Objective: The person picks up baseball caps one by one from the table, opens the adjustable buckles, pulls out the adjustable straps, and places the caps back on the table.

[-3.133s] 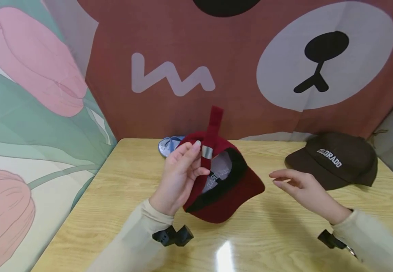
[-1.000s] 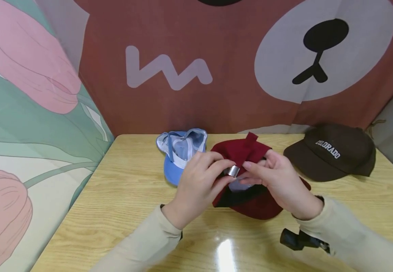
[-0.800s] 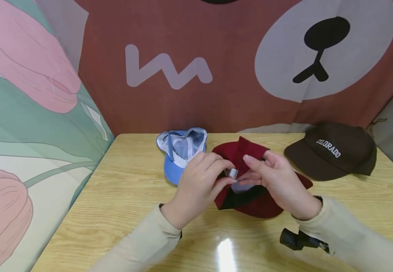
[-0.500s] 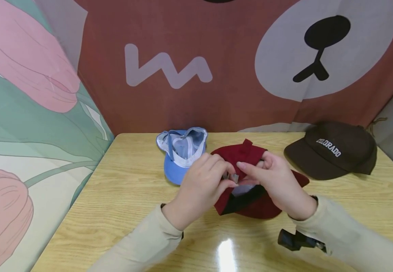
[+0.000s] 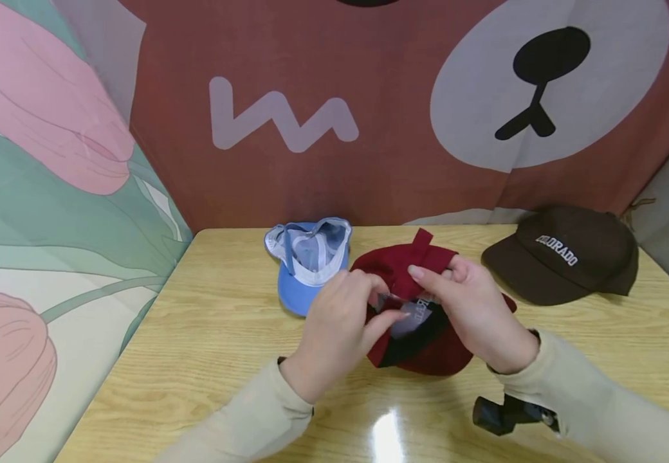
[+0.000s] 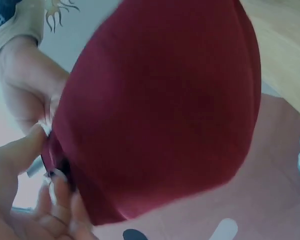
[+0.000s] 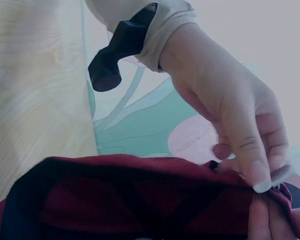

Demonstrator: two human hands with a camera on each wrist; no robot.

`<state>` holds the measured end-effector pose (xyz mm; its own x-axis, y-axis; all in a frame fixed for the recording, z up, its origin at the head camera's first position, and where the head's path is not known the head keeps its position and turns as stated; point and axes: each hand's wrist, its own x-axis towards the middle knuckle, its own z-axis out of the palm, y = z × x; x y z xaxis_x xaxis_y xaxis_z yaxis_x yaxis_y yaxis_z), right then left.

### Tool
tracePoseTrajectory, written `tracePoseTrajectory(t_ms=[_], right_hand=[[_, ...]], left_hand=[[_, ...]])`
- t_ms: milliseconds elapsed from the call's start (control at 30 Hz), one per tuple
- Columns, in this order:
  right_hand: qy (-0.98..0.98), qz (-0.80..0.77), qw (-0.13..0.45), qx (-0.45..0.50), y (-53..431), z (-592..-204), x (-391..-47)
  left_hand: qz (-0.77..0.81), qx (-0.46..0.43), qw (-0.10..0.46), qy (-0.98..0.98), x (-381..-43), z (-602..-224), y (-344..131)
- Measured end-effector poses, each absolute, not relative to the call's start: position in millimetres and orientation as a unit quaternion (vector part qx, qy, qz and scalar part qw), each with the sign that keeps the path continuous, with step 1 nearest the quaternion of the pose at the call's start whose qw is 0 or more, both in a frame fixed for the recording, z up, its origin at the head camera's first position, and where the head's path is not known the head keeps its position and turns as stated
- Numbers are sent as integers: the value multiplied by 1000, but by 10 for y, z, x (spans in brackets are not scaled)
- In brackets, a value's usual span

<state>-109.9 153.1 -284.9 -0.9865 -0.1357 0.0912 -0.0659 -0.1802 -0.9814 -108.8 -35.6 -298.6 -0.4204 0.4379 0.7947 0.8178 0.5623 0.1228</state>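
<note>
A dark red baseball cap [image 5: 435, 357] is held above the table, its inside facing up toward the head view. My left hand [image 5: 337, 328] holds the cap's back strap by its silver metal buckle [image 7: 282, 175], between thumb and bent fingers. From the other side, my right hand [image 5: 473, 308] grips the back edge of the cap, its thumb lying on the red fabric. The strap's free end [image 5: 423, 236] sticks up behind the hands. In the left wrist view the cap's crown [image 6: 160, 105] fills the middle. Fingers partly hide the buckle in the head view.
A light blue cap [image 5: 296, 292] lies upside down behind my left hand. To the right rests a dark brown cap [image 5: 566, 257] with "COLORADO" lettering. All are on a wooden table [image 5: 195, 360], with a printed cloth backdrop [image 5: 288, 186] behind it.
Earlier only the left hand held the red cap; the right hand then came over and gripped it too. Most recently the left fingers have spread at the buckle, and the cap has tilted slightly.
</note>
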Motion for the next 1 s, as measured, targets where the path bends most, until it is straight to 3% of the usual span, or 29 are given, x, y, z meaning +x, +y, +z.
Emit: tracePoseTrajectory(t_ms=[167,400,500,867,1000], right_hand=[[661,-747,17,-66,1495,-2809,-1116],[663,-744,8,-84,1455,-2767,-1130],[671,-736,1,-92,1459,-2758,-1133],[785,-602,-30,-142,1496,-2705,-1125],[820,-538,-70,-184,1503,-2686,-1114]], left_hand=[[-281,-335,346,-830,-1063,-3007,-332],[-516,-254,113,-810,-1045,-2844,-373],[-596,-219,56,-770,-1070,-2807,-385],[-725,-80,-20,-684,-1159,-2759,-383],[-746,-56,-29,-663,-1169,-2748,-394]])
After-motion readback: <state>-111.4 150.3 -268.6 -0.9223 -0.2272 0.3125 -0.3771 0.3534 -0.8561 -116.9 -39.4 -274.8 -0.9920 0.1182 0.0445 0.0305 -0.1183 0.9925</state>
